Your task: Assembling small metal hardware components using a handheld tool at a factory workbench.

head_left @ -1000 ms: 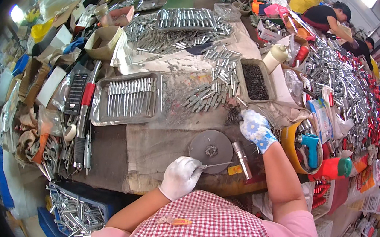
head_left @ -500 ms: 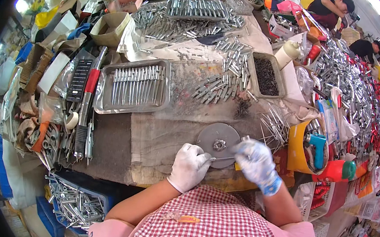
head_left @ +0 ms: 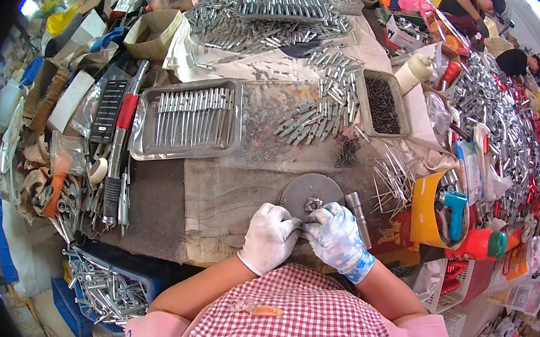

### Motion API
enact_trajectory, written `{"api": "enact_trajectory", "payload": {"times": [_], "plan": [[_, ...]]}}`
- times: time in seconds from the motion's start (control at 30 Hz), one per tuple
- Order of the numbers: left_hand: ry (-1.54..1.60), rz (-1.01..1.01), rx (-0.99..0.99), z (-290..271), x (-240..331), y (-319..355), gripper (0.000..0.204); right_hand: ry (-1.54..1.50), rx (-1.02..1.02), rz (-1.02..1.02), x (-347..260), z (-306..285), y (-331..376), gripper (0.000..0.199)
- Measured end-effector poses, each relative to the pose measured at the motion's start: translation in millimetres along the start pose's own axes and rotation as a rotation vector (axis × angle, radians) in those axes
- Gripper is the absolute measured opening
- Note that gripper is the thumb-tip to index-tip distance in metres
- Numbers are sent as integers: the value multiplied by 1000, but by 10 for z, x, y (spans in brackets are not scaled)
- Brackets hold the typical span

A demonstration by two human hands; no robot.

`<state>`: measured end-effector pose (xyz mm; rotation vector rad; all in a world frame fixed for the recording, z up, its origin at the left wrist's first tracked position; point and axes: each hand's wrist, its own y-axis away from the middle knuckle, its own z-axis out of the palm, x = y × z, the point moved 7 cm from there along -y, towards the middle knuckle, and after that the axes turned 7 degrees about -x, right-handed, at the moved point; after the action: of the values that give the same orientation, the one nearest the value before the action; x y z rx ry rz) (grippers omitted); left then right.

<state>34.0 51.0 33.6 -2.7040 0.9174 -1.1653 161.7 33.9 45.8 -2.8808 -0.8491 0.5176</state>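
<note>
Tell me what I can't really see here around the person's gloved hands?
- Head view: the small metal part on the round metal disc is too small to identify.
- The left hand and right hand meet, their fingers hiding what they pinch.
- The disc's near edge is covered by both hands.
- The dark pieces in the tray are too small to tell.

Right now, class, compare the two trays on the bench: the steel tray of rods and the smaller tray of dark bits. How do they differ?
The steel tray is wide and shiny; the smaller tray is narrower and duller. The steel tray holds long silver rods laid side by side in a neat row; the smaller tray holds a loose heap of tiny dark pieces. The steel tray lies to the person's left, the smaller tray to the right. Both are shallow, rectangular and rest on the bench.
</note>
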Motion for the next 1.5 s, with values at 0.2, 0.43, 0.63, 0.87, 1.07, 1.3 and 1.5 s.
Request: {"api": "enact_trajectory", "payload": {"times": [0.2, 0.43, 0.63, 0.87, 1.07, 1.3, 1.5], "plan": [[8, 42, 18, 14, -3, -7, 19, 176, -182, 17, -155, -71, -176, 9], [-2, 47, 24, 20, -3, 8, 20, 142, -130, 22, -62, 40, -162, 7], [-21, 59, -15, 38, 19, -12, 20, 58, -312, 29, -55, -24, -278, 7], [-37, 50, -3, 44, 14, -12, 19, 118, -381, 21, 19, 84, -280, 11], [-15, 25, -16, 30, -3, -4, 17, -59, -176, 178, 42, -95, -132, 25], [-33, 21, -11, 23, 6, -2, 17, 101, -185, 87, -180, 26, 93, 34], [-1, 3, -32, 44, -29, 8, 15, -74, -75, 103, -144, -322, 119, 39]]}}
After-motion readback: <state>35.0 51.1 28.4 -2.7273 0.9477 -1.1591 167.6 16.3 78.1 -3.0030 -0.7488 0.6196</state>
